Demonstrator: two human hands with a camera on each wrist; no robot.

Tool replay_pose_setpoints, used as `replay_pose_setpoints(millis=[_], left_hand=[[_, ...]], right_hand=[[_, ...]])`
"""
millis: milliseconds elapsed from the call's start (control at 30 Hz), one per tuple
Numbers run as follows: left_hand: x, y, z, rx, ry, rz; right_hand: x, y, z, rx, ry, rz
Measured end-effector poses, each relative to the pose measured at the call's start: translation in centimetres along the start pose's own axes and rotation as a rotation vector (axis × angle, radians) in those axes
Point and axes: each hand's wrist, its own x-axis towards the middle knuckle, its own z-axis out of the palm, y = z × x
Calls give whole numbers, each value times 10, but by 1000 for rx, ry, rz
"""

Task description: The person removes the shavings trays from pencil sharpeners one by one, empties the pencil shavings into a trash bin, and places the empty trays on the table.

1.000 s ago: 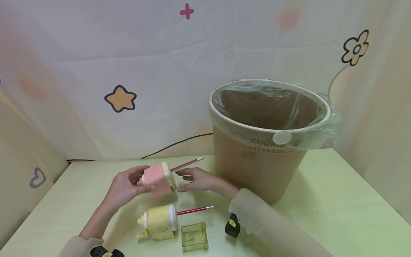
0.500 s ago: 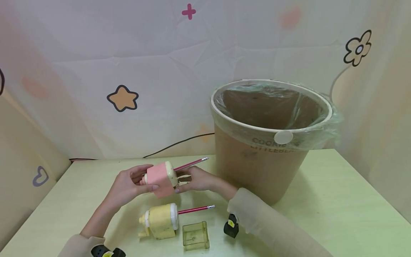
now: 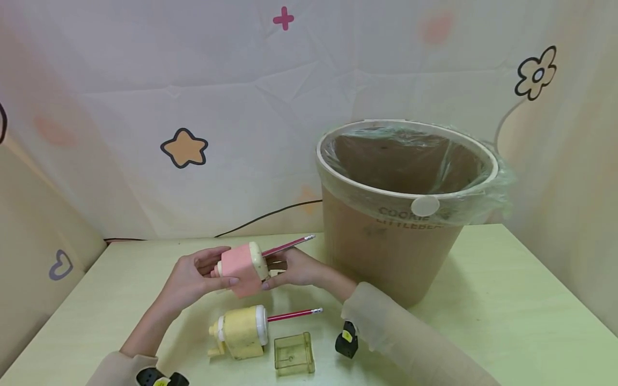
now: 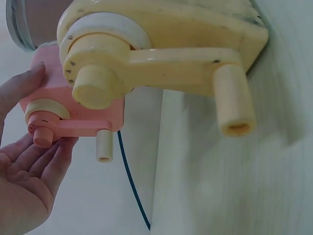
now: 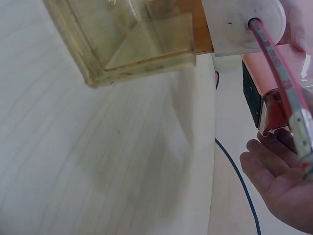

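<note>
My left hand (image 3: 185, 279) grips the back of a pink pencil sharpener (image 3: 240, 271), held above the table, thumb along its near side. Its crank (image 4: 85, 128) shows in the left wrist view. A red pencil (image 3: 289, 245) sticks out of its front. At its lower front end my right hand (image 3: 301, 269) pinches with thumb and fingers, near a reddish see-through part (image 5: 275, 117); the exact contact is partly hidden. Nearer me lies a yellow pencil sharpener (image 3: 241, 333) with another red pencil (image 3: 294, 315) in it. A see-through olive box (image 3: 294, 370) lies beside it.
A large brown bin (image 3: 386, 257) lined with a clear plastic bag stands on the pale table (image 3: 507, 311) at the back right, close behind my right forearm. A dark cable (image 3: 270, 217) runs along the printed cloth backdrop (image 3: 241, 134).
My right hand has moved left from just off the pink pencil sharpener onto its lower front end. Over the last half second both hands stay almost still.
</note>
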Motion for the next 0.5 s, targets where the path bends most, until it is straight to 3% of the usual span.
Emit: replay_pose_setpoints(millis=[200,500], left_hand=[[-3,-3,-3,-30,25,-24],[0,-9,-2,-100,27,-11]], right_hand=[[-1,-3,0,34,-30,-8],[-3,-8,1,73,-21,65]])
